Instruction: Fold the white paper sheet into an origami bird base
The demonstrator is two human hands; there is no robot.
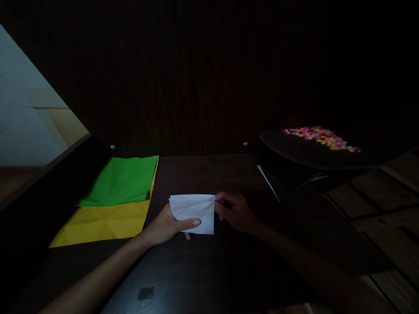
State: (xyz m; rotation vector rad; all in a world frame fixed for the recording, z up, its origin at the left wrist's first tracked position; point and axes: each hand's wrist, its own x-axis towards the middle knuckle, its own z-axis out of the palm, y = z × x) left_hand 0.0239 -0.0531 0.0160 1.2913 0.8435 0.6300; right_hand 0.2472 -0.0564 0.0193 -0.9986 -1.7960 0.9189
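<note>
a: the grip first; the left hand [165,226] grasps the folded white paper [194,213] from its left side, thumb laid across the lower front, fingers tucked behind; the right hand [234,211] pinches the paper's upper right corner with its fingertips.

b: and where does the paper sit?

a: near the middle of the dark surface [203,270], held between both hands; whether its lower edge touches the surface or stands just off it, i cannot tell.

b: what else is on the surface?

a: to the left, a green sheet [122,181] lies over the far part of a yellow sheet [104,222]; both are flat and creased, well apart from the hands; to the right a dark tray [314,152] sits raised, with a heap of small multicoloured pieces [321,137] on its far part.

b: the room?

a: very dim; a dark wooden panel [209,78] stands behind the surface; a pale wall [19,113] shows at the far left; slatted wood [382,205] shows at the right.

b: anything hard to make out?

a: the right forearm fades into shadow; what holds the tray up is lost in the dark; the coloured pieces are too small to tell what they are; both forearms are cut off by the lower edge.
</note>
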